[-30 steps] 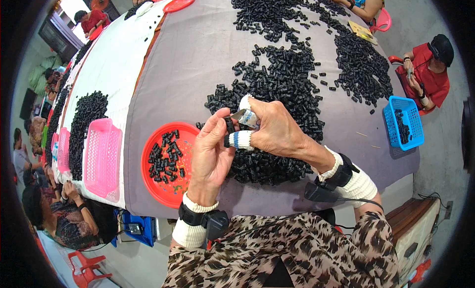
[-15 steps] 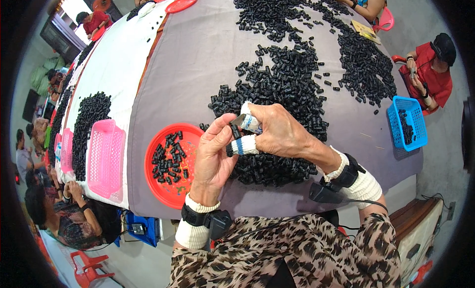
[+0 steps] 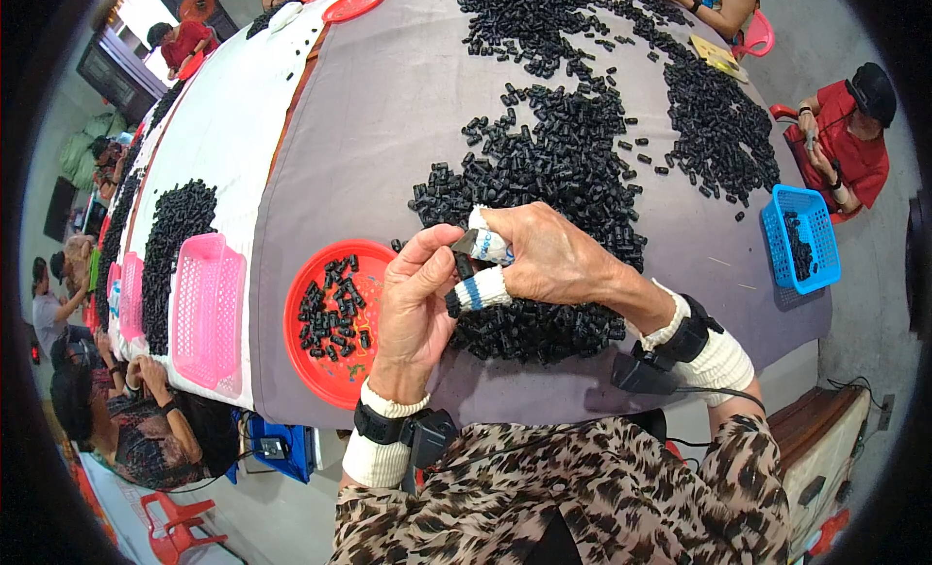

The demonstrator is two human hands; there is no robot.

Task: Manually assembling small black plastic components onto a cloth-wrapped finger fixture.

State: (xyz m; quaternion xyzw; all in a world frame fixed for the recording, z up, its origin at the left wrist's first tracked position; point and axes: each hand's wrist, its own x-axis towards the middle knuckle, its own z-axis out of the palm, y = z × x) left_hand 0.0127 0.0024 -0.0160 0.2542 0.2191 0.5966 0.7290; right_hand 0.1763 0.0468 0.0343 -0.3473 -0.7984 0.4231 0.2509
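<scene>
Above the near edge of the big pile of small black cylindrical parts [image 3: 549, 167], my two hands meet. My left hand [image 3: 413, 308] pinches one small black part [image 3: 464, 267] between thumb and fingers. My right hand [image 3: 563, 256], with white knit covers on its thumb and forefinger, grips a small dark blade [image 3: 465, 242], which lies against the part's upper end. The blade's handle, if any, is hidden in the fingers. Left of my left hand, a round red tray [image 3: 295, 317] holds several of the same black parts.
A pink basket [image 3: 207, 313] stands on the white cloth at left, a blue basket [image 3: 814, 237] at the table's right edge. More black parts [image 3: 723, 128] lie farther right. A person in red [image 3: 847, 148] sits beyond the blue basket; others sit along the left.
The blade has tilted slightly at the black part's upper end, and the right hand has turned a little. Both hands keep their hold in nearly the same place.
</scene>
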